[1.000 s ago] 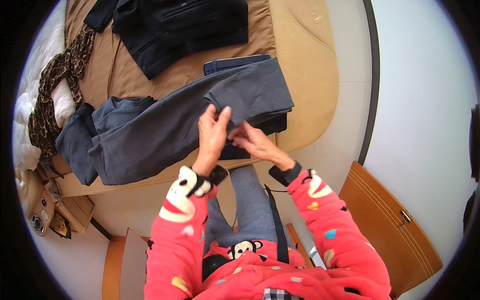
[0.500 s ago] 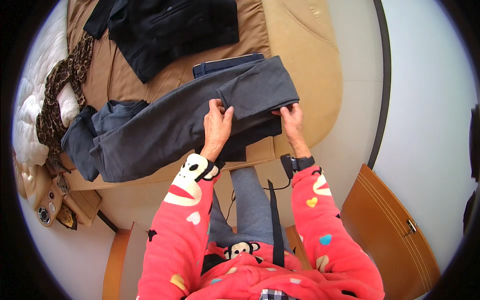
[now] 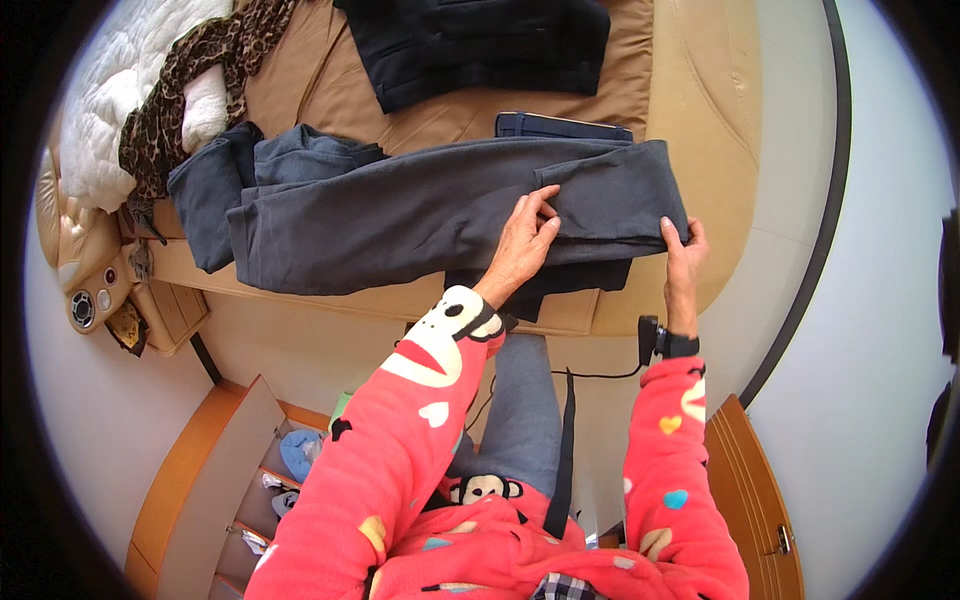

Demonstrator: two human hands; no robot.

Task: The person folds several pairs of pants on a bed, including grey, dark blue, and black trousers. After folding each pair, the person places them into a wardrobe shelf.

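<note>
Dark grey trousers (image 3: 400, 215) lie lengthwise along the bed's near edge, one end folded back over itself at the right. My left hand (image 3: 522, 242) rests on the cloth beside the edge of the turned-back part, fingers apart and thumb spread. At the right-hand fold, my right hand (image 3: 686, 258) grips the trousers between thumb and fingers; the fingertips are hidden beneath the cloth. Beneath the grey trousers, a navy waistband (image 3: 565, 127) shows on the far side and a black garment (image 3: 535, 288) on the near side.
Black clothing (image 3: 480, 50) lies farther back on the brown bed sheet (image 3: 440, 125). Bunched blue-grey garments (image 3: 215, 195), a leopard-print cloth (image 3: 180, 110) and a white quilt (image 3: 120, 90) are at the left. Below stand open cabinet doors (image 3: 750, 500) and a small bedside unit (image 3: 165, 315).
The view has shifted, so the bed things appear farther right and higher. My left fingers have loosened and spread on the cloth. My right hand still grips the folded end.
</note>
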